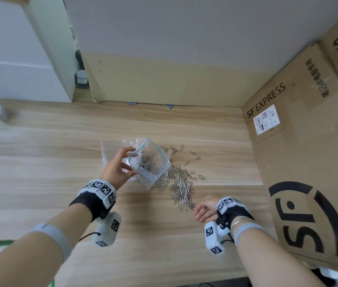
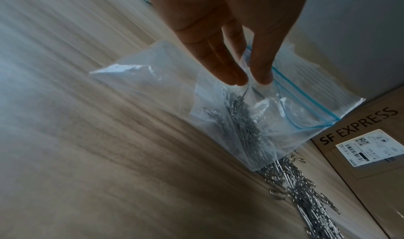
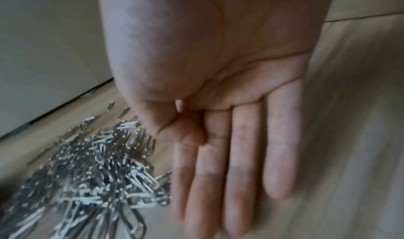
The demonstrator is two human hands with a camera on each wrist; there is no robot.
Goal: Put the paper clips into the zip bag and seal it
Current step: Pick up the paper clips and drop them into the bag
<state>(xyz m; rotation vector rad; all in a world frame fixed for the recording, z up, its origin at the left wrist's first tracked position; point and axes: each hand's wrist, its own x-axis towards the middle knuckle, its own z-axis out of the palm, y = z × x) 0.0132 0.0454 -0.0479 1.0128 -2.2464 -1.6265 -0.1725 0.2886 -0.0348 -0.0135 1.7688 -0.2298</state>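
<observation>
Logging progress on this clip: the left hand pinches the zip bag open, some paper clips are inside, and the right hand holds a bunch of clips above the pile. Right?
One thing is wrong: the right hand holds nothing. The right wrist view shows its fingers straight and empty beside the pile of paper clips. The rest stands: the left hand pinches the zip bag open, with some clips inside.

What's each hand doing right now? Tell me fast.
Left hand: pinches the bag at its open mouth.
Right hand: open, holds nothing, beside the clips.
</observation>
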